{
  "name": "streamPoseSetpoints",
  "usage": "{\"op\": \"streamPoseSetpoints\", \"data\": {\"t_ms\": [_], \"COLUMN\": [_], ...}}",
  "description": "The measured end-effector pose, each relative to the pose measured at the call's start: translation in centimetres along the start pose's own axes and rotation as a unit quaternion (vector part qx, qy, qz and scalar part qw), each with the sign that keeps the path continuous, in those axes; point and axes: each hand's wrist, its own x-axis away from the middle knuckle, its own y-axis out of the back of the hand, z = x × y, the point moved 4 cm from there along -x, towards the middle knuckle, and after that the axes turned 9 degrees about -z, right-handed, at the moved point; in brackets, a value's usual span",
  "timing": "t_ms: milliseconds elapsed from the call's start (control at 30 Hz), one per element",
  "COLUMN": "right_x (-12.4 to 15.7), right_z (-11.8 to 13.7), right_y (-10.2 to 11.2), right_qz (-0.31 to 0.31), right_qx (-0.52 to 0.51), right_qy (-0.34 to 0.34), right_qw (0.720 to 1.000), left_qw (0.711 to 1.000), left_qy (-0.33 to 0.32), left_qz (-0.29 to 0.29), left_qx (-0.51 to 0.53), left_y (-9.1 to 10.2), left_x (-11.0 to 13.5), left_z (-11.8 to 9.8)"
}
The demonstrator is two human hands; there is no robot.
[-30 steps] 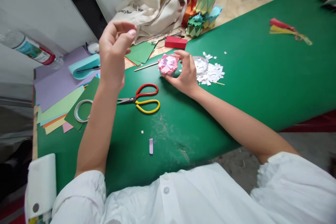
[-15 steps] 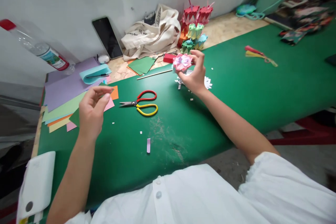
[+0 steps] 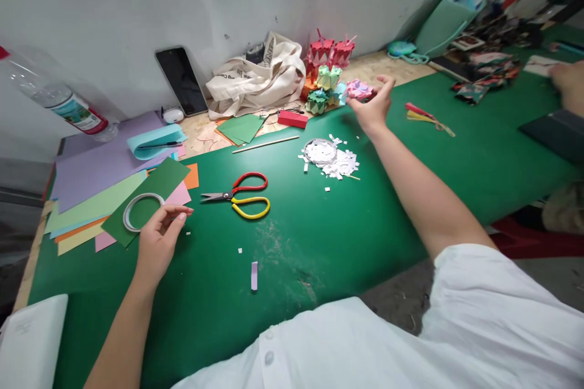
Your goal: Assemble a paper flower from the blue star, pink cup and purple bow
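Observation:
At the back of the table my right hand (image 3: pixel 375 108) has its thumb and fingers around a pink and lilac paper flower (image 3: pixel 359 90). The flower is beside a cluster of folded paper pieces (image 3: pixel 323 76) in red, orange, green and blue. My left hand (image 3: pixel 159 243) hovers at the left with thumb and fingertips pinched together; whatever they hold, if anything, is too small to make out. Close to it, a roll of tape (image 3: pixel 129 214) rests on a dark green paper sheet (image 3: pixel 160 181). Scissors (image 3: pixel 249 196) with red and yellow handles lie between my hands.
White paper scraps (image 3: pixel 340 164) lie in and around a ring. A thin stick (image 3: pixel 265 144), a red block (image 3: pixel 292 119), a lilac strip (image 3: pixel 254 276) and paper strips (image 3: pixel 426 115) are on the table. Behind are a phone (image 3: pixel 181 80), cloth bag (image 3: pixel 260 79) and bottle (image 3: pixel 75 109). Another person's hand (image 3: pixel 568 86) shows at right.
My right hand has carried the paper flower back and right, from above the white scraps to beside the paper cluster. My left hand has lowered, uncovering the tape roll. The view has shifted right.

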Motion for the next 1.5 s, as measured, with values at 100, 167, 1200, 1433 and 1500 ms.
{"op": "streamPoseSetpoints", "data": {"t_ms": [100,167,1200,1433,1500], "right_x": [-1.8,-3.0,1.8,14.8,21.3], "right_z": [0.1,0.3,0.1,12.9,16.4], "right_y": [-1.0,-1.7,0.5,8.7,11.0], "right_qz": [-0.009,-0.012,0.109,0.225,0.365], "right_qx": [-0.004,-0.004,0.057,-0.121,-0.165], "right_qy": [0.008,0.013,0.014,0.228,0.319], "right_qw": [1.0,1.0,0.992,0.94,0.859], "left_qw": [1.0,1.0,0.995,0.984,0.971], "left_qy": [0.004,0.01,0.016,-0.044,-0.083], "left_qz": [0.011,0.017,0.067,0.025,0.046], "left_qx": [-0.012,-0.018,-0.074,-0.172,-0.219], "left_y": [0.0,0.0,-0.1,1.2,1.2], "left_x": [0.1,0.2,0.7,0.8,1.1], "left_z": [0.0,0.2,-0.3,-0.7,-0.8]}}
